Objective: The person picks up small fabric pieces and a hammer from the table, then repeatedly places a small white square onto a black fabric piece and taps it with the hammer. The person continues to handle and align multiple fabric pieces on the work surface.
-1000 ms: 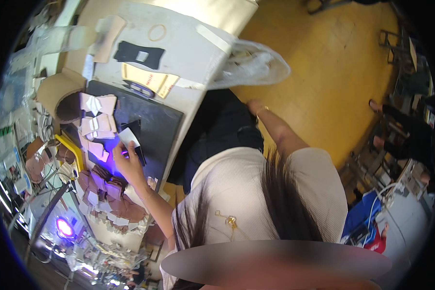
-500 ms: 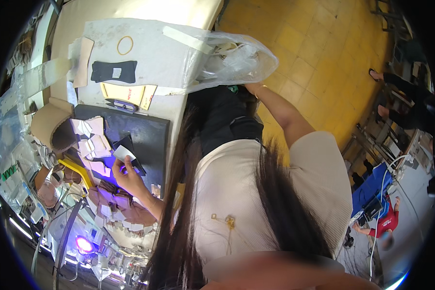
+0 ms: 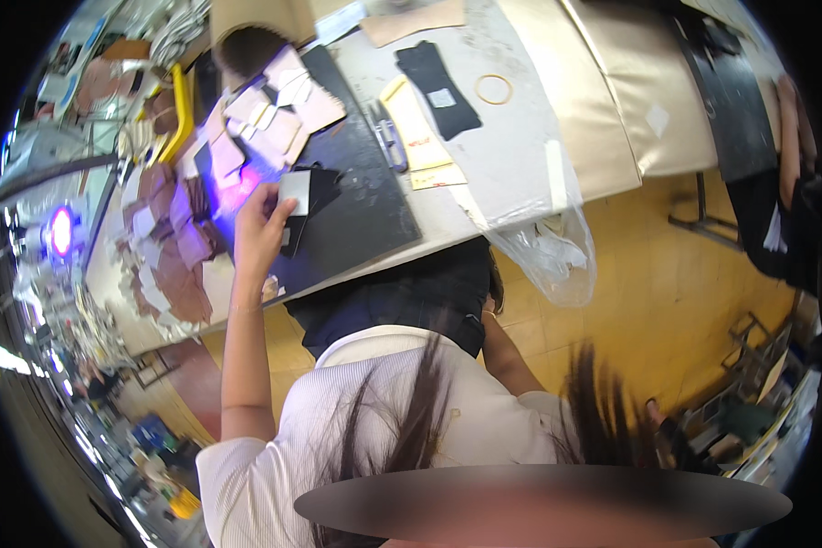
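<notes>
Reaching up toward the upper left of the frame, the left hand (image 3: pixel 260 228) pinches a small pale square piece (image 3: pixel 294 192) between thumb and fingers, above the black cutting mat (image 3: pixel 356 210) on the bench (image 3: pixel 511 137). Pink and brown cut pieces (image 3: pixel 274 119) lie scattered just left of the mat. A clear plastic bag (image 3: pixel 548 247) hangs off the bench edge at centre. The right hand is hidden behind the body; its state cannot be told.
</notes>
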Motion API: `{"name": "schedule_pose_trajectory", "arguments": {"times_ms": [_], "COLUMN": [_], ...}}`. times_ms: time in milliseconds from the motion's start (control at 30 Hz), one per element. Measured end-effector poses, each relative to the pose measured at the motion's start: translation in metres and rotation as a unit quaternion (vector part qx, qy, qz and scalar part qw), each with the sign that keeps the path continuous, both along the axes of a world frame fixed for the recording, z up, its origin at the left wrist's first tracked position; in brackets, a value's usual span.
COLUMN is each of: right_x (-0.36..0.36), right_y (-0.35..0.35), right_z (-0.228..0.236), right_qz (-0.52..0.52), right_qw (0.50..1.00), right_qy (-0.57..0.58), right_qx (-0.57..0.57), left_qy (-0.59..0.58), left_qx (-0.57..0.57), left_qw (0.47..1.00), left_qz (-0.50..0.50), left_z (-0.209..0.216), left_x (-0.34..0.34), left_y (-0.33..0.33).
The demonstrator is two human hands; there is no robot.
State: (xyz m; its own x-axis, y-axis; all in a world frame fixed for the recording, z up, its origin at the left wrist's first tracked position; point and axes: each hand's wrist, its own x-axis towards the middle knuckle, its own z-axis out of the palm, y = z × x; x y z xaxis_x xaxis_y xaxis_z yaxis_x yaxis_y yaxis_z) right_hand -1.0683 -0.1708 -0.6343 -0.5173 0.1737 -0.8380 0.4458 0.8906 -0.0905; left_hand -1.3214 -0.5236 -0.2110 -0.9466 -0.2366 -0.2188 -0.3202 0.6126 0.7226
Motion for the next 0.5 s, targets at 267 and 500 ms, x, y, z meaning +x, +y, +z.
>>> {"name": "schedule_pose_trajectory", "arguments": {"times_ms": [267, 500], "right_x": [-0.013, -0.060], "right_y": [0.017, 0.045], "right_z": [0.037, 0.158], "right_qz": [0.130, 0.259], "right_qw": [0.988, 0.958], "right_qy": [0.075, 0.122], "right_qx": [0.025, -0.009], "left_qy": [0.138, -0.025], "left_qx": [-0.129, 0.094], "left_qw": [0.976, 0.992], "left_qz": [-0.112, -0.083], "left_z": [0.008, 0.034], "left_x": [-0.025, -0.034], "left_y": [0.003, 0.010]}}
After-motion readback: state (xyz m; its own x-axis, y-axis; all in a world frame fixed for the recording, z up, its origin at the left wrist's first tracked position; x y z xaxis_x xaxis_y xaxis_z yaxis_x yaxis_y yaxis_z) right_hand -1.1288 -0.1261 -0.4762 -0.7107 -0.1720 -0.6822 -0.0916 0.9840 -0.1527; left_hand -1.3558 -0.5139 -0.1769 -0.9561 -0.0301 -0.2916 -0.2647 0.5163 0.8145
